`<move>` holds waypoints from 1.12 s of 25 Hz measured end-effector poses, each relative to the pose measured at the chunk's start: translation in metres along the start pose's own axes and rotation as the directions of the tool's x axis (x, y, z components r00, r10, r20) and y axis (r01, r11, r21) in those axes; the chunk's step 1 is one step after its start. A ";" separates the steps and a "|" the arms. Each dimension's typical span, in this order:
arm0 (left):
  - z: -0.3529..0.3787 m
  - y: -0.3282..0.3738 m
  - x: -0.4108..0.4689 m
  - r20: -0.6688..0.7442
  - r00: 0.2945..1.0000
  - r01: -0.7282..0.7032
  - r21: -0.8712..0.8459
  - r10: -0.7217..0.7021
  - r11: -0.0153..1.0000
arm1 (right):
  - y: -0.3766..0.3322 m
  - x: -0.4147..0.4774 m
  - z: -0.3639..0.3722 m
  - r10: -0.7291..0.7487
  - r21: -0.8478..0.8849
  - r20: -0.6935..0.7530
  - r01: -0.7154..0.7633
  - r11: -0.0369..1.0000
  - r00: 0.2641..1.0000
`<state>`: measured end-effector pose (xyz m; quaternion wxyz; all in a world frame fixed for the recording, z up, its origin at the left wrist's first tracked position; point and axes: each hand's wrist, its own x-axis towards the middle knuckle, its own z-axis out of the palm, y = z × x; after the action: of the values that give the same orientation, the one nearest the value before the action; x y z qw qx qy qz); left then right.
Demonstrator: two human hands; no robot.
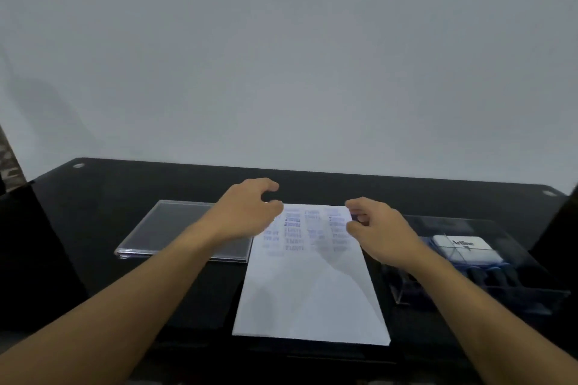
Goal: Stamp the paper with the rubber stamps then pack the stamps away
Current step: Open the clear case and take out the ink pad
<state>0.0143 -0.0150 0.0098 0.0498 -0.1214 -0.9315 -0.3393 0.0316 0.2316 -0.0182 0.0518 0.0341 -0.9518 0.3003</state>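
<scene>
dark surface (125,184); your paper (309,291) is flimsy, so pinch its far corners. left hand (247,209) grip apart; right hand (375,228) grip: cannot tell.

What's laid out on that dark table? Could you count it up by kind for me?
Paper sheet: 1
Clear flat tray: 1
Clear box: 1
White ink pad: 1
Total: 4, leaving out the dark stamps in the box, which are too blurred to count.

Black glossy worktop (125,184). Round metal fitting (78,165) at far left corner, second fitting (549,193) at far right corner. Clear plastic sheet (175,228) flat on left half, toward far edge. Plain grey wall (281,56) behind.
</scene>
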 end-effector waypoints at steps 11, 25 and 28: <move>0.143 0.157 0.055 0.162 0.965 -0.192 -0.107 0.207 0.976 | 0.134 -0.036 -0.132 0.352 0.057 -0.154 -0.348 0.936 0.923; 0.245 0.173 0.083 0.262 0.933 -0.312 0.250 0.246 0.917 | 0.150 0.003 -0.128 0.540 0.040 0.023 -0.541 0.840 0.841; 0.250 0.164 0.083 0.242 0.929 -0.343 0.269 0.281 0.900 | 0.153 0.011 -0.130 0.582 0.105 0.052 -0.584 0.805 0.812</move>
<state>-0.0261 0.2832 -0.0649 0.0296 -0.2935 -0.9412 -0.1646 0.0162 0.4308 0.0020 -0.0529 -0.2538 -0.8978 0.3559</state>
